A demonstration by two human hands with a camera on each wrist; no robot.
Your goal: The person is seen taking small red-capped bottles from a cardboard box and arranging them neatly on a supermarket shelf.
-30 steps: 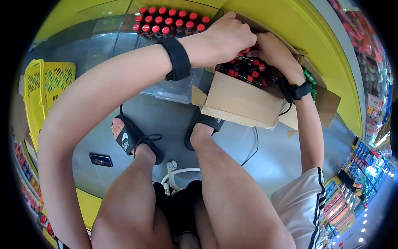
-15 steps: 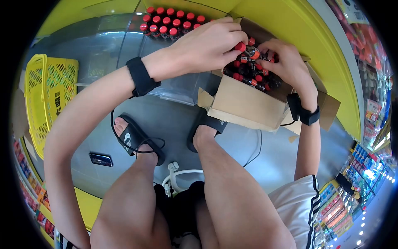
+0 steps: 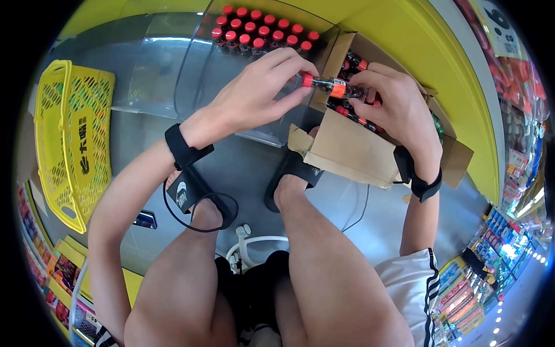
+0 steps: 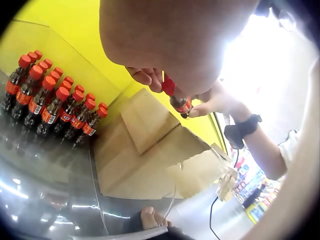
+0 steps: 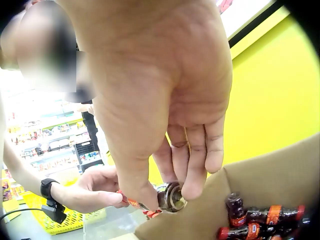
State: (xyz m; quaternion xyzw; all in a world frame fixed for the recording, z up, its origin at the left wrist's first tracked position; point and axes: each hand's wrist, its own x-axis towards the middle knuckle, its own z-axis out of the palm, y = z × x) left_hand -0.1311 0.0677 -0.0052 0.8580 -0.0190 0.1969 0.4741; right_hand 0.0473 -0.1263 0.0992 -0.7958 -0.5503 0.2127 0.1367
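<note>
A small red-capped plastic bottle point(image 3: 332, 87) lies sideways between the two hands. The left hand point(image 3: 254, 95) pinches its cap end and the right hand point(image 3: 393, 107) grips its base end. It hangs over the left edge of an open brown cardboard box point(image 3: 352, 153), which stands on the grey floor point(image 3: 243, 168) just before the person's right foot point(image 3: 287, 188), with loose bottles point(image 3: 354, 60) lying inside. Left of the box sits a clear plastic shelf tray point(image 3: 167, 63), and rows of upright red-capped bottles point(image 3: 260, 32) stand at its back. A yellow plastic basket point(image 3: 72, 133) rests far left, well apart.
</note>
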